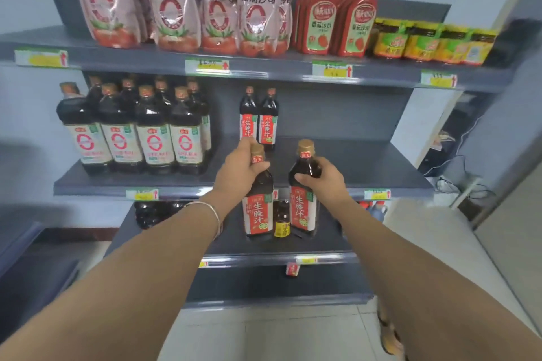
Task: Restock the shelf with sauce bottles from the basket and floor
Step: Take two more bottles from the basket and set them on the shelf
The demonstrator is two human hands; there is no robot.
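Both arms reach toward the grey middle shelf [352, 167]. My left hand [239, 171] grips the neck of a dark sauce bottle with a red label [258, 211]. My right hand [322, 177] holds a second, matching red-label bottle [303, 208] by its shoulder. Both bottles hang upright in front of the shelf's front edge, gold caps up. Two more bottles of the same kind [259, 120] stand side by side at the back of the middle shelf, just behind my left hand.
Several larger dark bottles with white labels [137, 132] fill the middle shelf's left part. Tomato sauce pouches [176, 6], red ketchup bottles [337, 14] and yellow packs [434, 44] line the top shelf. A small yellow-label bottle [282, 221] stands on the lower shelf.
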